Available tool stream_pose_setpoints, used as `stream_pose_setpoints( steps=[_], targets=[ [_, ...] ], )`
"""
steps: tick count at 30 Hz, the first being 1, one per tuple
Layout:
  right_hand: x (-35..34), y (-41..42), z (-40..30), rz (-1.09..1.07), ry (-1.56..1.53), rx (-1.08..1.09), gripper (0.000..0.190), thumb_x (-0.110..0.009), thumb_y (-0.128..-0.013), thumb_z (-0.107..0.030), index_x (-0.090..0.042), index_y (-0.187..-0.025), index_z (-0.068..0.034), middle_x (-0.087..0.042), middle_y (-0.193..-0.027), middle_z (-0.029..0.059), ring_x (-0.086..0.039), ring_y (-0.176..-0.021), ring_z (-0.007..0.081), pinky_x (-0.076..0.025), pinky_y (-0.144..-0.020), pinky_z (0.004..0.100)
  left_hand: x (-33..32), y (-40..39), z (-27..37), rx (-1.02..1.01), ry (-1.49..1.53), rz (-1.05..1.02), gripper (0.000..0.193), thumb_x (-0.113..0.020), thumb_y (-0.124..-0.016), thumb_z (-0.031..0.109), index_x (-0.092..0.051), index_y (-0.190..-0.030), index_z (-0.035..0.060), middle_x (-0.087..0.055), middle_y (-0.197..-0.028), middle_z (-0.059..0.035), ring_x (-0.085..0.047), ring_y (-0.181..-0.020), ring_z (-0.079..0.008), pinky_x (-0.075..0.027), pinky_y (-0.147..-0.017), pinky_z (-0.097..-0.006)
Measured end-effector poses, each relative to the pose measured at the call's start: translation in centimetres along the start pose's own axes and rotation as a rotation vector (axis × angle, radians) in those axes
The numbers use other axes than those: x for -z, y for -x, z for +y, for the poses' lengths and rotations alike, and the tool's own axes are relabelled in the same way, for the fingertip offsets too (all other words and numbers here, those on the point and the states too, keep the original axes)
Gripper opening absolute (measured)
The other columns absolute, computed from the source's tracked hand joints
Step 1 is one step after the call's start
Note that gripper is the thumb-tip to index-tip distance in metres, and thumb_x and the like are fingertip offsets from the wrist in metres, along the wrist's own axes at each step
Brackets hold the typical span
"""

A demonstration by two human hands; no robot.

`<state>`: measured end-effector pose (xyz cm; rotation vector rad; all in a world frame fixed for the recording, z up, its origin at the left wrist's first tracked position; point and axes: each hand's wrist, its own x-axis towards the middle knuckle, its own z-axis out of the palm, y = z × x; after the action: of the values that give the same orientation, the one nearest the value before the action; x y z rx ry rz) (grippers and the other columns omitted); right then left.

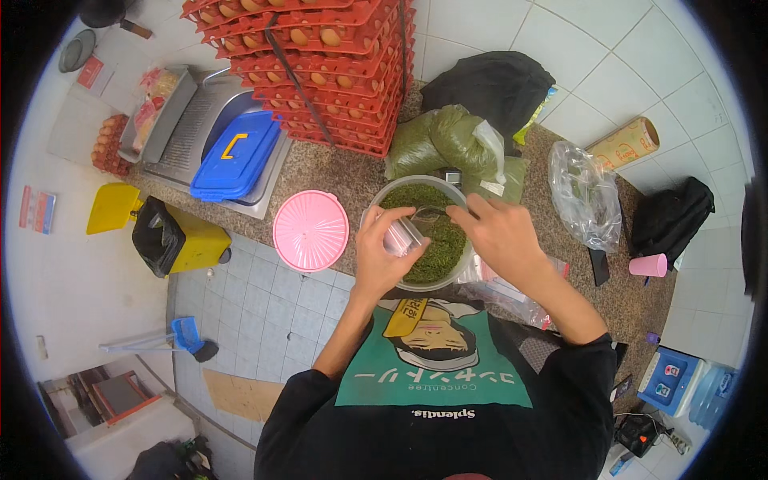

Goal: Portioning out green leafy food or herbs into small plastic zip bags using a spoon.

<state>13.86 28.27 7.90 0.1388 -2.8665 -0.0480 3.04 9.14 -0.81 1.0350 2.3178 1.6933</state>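
A round clear plastic tub [447, 255] of chopped dried green herb stands on the granite counter before me. Over its left part, my left hand [387, 246] holds a small clear plastic bag [403, 236] between fingers and thumb. My right hand [495, 225] grips the dark handle of a small utensil, perhaps a strainer or spoon [429, 211], whose head is over the herb beside the bag. Behind the tub lie filled bags of green herb [462, 141] and a small digital scale [454, 178], partly hidden. Small clear zip bags [474, 270] lie at the tub's right, partly under my right forearm.
A pink round lid [310, 231] lies left of the tub. Tall stacked red egg trays [336, 102] stand behind it, near a sink with a blue lid [237, 156]. To the right are a clear bag [585, 198], a black-bladed knife [599, 267] and a pink cup [648, 265].
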Motion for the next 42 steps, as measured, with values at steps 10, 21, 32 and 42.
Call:
stream_pose_setpoints(
  steps=[10, 21, 32, 42],
  targets=[
    [-1.2, 0.1, 0.6, -0.006, -0.114, -0.069, 0.023, -0.067, -0.081, -0.011, -0.073, -0.103, -0.013, -0.061, -0.086, 0.0055, -0.07, -0.071, 0.0232, -0.055, -0.059, 0.0361, 0.4, -0.4, -0.5, 0.031, -0.118, -0.005, 0.032, -0.079, -0.075, 0.0, -0.075, -0.106, 0.0055, -0.056, -0.091, -0.0134, -0.061, -0.085, -0.0312, -0.048, -0.075, -0.0384],
    [2.8, 0.2, 1.6, 0.136, -0.232, -0.36, 0.008, -0.072, -0.091, -0.017, -0.073, -0.096, -0.012, -0.068, -0.086, 0.007, -0.07, -0.07, 0.0294, -0.054, -0.062, 0.0443, 1.2, -0.6, -0.3, 0.05, -0.077, 0.131, 0.009, -0.077, -0.087, 0.007, -0.072, -0.093, 0.002, -0.056, -0.085, -0.0108, -0.058, -0.079, -0.0253, -0.043, -0.069, -0.0346],
    [0.2, -3.1, -2.5, 0.279, -0.801, -0.082, 0.019, -0.079, -0.088, -0.016, -0.072, -0.104, -0.009, -0.059, -0.135, 0.0119, -0.065, -0.107, 0.029, -0.055, -0.089, 0.0404, 5.9, -1.3, 1.5, 0.058, 0.247, 0.047, 0.009, -0.074, -0.094, 0.007, -0.067, -0.092, 0.0018, -0.053, -0.086, -0.0026, -0.05, -0.079, -0.0126, -0.039, -0.071, -0.0276],
    [3.0, -4.7, -2.3, 0.195, -0.757, -0.014, 0.009, -0.074, -0.088, -0.003, -0.067, -0.094, -0.004, -0.063, -0.092, 0.0103, -0.068, -0.081, 0.0268, -0.054, -0.071, 0.0372, 4.9, -1.4, 2.8, 0.05, 0.418, 0.106, 0.009, -0.075, -0.095, 0.008, -0.069, -0.097, 0.0015, -0.055, -0.09, -0.0021, -0.05, -0.082, -0.0107, -0.039, -0.074, -0.026]
  ],
)
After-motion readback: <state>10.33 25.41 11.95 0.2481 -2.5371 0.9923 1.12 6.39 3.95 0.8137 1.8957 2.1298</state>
